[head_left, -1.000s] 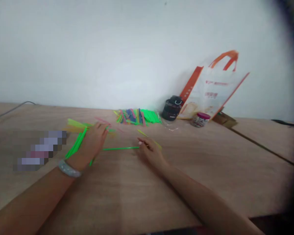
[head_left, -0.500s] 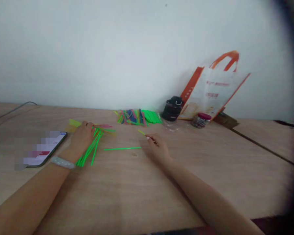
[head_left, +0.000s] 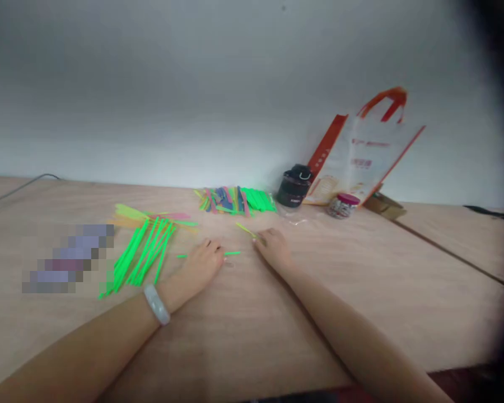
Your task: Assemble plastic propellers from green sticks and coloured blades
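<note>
In the head view, my left hand (head_left: 205, 258) is closed over a thin green plastic stick (head_left: 233, 253) lying on the table. The stick's two ends stick out on either side of the fingers, and its middle is hidden. My right hand (head_left: 274, 247), a little further right, pinches a thin yellow stick (head_left: 243, 228) that points up and left. Left of my hands lies a loose pile of green sticks (head_left: 149, 252). Behind it, yellow, orange and pink sticks (head_left: 128, 214) are fanned out.
Bundles of coloured strips (head_left: 235, 201) lie near the wall. To their right stand a black cup (head_left: 294, 187), a jar with a pink lid (head_left: 343, 206) and a white-and-orange bag (head_left: 365, 151). A blurred-out phone (head_left: 71, 260) lies at left, a cable (head_left: 25, 186) behind it.
My left hand has left the stick pile and moved right, onto the single green stick. More of the pile now shows. My right hand stays nearly in place with the yellow stick.
</note>
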A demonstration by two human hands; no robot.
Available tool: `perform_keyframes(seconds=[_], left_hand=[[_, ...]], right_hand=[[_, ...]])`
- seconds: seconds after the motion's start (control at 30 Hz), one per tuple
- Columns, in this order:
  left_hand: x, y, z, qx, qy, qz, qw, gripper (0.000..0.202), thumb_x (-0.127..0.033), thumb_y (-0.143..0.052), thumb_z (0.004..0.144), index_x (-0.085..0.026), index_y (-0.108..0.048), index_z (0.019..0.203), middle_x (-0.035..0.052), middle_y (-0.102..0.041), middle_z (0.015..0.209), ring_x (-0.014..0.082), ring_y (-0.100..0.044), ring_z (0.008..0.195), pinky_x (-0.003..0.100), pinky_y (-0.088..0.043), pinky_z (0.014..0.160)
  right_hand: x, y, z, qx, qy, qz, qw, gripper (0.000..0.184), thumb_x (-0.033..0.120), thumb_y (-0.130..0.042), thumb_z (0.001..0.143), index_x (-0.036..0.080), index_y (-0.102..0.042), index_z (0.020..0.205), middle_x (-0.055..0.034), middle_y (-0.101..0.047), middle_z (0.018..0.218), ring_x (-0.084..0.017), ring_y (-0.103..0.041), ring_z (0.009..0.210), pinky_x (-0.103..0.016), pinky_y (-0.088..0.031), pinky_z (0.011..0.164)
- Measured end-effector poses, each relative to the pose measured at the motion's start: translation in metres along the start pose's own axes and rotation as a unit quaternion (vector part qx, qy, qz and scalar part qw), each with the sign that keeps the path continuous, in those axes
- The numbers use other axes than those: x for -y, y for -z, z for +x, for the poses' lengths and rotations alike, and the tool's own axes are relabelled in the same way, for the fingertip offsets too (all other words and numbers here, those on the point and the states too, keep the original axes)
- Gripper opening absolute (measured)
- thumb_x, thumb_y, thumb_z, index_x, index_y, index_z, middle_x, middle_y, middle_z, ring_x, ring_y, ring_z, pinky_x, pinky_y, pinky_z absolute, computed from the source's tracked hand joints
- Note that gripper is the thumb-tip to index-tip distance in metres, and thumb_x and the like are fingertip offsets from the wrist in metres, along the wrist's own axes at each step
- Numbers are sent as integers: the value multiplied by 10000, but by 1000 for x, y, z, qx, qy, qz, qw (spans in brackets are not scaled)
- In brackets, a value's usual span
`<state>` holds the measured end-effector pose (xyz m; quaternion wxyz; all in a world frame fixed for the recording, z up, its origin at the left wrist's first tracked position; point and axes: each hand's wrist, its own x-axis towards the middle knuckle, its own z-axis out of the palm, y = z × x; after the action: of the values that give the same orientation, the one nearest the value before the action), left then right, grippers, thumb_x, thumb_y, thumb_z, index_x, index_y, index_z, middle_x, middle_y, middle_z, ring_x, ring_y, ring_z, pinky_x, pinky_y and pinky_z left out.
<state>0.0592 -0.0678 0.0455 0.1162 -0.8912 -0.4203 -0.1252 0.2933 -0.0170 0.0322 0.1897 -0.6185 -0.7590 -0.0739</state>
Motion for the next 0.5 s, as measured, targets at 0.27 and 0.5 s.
perform_keyframes(seconds=[0.27, 0.5], left_hand=[[4, -20, 14, -4, -4, -18, 1000, 190, -122, -406, 896, -123, -595, 909, 108, -585, 968, 234, -526, 945, 374, -446, 824], [-2, -13, 5, -55, -1, -82, 995, 238, -160, -360, 923, -147, -549, 1067, 86, -597, 1020, 207, -540, 976, 370, -447, 873]], right_hand=[[6, -11, 4, -34, 49, 31, 998, 223, 177, -454, 847, 173, -637, 720, -109, -618, 807, -219, -536, 835, -341, -410, 794], [28, -5, -8, -53, -13, 227, 972, 250, 252, -386, 860, 168, -619, 891, -75, -649, 842, -194, -582, 768, -298, -427, 702]])
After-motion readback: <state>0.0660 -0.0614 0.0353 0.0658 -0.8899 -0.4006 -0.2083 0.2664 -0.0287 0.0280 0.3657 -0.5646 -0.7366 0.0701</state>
